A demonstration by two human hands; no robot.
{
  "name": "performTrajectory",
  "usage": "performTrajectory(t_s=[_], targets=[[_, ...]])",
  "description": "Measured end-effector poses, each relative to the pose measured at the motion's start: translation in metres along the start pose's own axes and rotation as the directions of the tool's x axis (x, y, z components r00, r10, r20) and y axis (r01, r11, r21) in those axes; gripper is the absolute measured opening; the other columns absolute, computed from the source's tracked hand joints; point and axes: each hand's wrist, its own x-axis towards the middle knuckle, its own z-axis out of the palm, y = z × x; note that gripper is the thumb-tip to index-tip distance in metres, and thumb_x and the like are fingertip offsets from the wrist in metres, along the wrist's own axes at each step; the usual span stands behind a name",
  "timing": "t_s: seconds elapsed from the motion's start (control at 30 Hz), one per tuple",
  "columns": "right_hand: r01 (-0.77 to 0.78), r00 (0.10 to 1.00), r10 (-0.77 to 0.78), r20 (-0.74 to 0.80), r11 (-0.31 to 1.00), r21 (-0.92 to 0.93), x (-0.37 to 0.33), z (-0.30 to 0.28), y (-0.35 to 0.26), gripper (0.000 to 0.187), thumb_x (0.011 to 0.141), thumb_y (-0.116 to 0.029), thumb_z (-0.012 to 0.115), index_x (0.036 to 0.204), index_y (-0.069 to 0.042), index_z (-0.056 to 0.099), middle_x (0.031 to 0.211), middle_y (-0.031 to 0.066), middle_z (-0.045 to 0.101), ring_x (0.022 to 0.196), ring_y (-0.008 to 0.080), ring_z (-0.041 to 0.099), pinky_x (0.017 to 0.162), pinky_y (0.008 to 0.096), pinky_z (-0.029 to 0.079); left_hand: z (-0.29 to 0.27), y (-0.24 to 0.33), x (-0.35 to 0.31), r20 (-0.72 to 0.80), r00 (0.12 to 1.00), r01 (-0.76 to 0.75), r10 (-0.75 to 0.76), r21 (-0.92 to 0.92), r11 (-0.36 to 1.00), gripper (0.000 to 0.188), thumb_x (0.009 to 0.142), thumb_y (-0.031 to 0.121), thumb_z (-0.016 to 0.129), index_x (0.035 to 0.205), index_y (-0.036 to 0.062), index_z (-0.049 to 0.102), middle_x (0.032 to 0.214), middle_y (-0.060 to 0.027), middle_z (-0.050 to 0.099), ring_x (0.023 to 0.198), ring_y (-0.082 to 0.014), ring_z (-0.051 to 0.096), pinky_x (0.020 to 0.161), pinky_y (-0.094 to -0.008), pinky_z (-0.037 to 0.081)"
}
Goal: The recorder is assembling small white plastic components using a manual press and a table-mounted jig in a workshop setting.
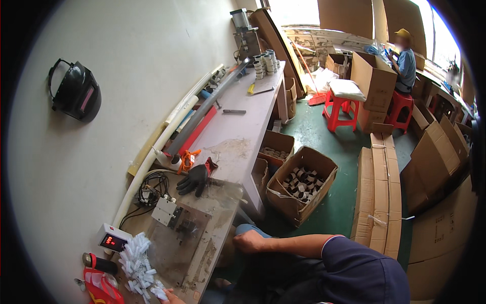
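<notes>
Touching a translucent plastic piece (159,291) beside the larger pile of pieces (135,256) on the counter (223,198), the left hand (173,298) is cropped by the frame; whether it grips cannot be told. The right hand (249,241) is curled into a fist at the knee. To work well, lift pieces singly by one end, without pushing the pile against the digital display box (114,238). Farther along, keep the black glove (195,180) clear of the metal fixture (167,211).
</notes>
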Motion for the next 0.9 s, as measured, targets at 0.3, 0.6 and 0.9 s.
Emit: performTrajectory(t_s=[0.3,0.6,0.9], targets=[[0.036,0.995,-0.03,-0.094,0.998,0.057,0.017,-0.011,0.001,0.011,0.08,-0.013,0.064,0.083,-0.008,0.055,0.074,0.0153,0.06,0.069,0.041,0.062,0.06,0.0494,0.05,0.013,0.009,0.019,0.046,0.995,0.098,-0.088,-0.307,0.947,0.022,0.103,0.018,0.055,0.115,0.0012,0.064,0.082,0.0015,0.058,0.059,-0.0053,0.036,0.052,-0.0259,0.028],[0.023,0.996,-0.024,-0.086,1.0,-0.006,0.008,-0.004,-0.007,0.01,0.082,-0.016,0.064,0.084,-0.009,0.057,0.074,0.0151,0.061,0.067,0.0396,0.063,0.059,0.0491,0.05,0.005,-0.014,0.019,0.021,0.999,0.032,-0.028,-0.208,0.978,0.02,0.103,0.02,0.056,0.11,0.0022,0.063,0.081,0.0015,0.058,0.06,-0.006,0.038,0.052,-0.0255,0.028],[-0.049,0.999,0.049,-0.011,0.997,-0.061,0.005,-0.005,0.005,0.014,0.091,-0.02,0.062,0.089,-0.006,0.063,0.082,0.0168,0.065,0.075,0.0377,0.066,0.067,0.0476,0.053,0.019,0.002,0.006,-0.024,0.992,0.093,-0.126,-0.543,0.835,0.022,0.096,0.006,0.065,0.112,-0.0082,0.069,0.096,-0.0114,0.069,0.072,-0.0212,0.057,0.065,-0.0373,0.047]])
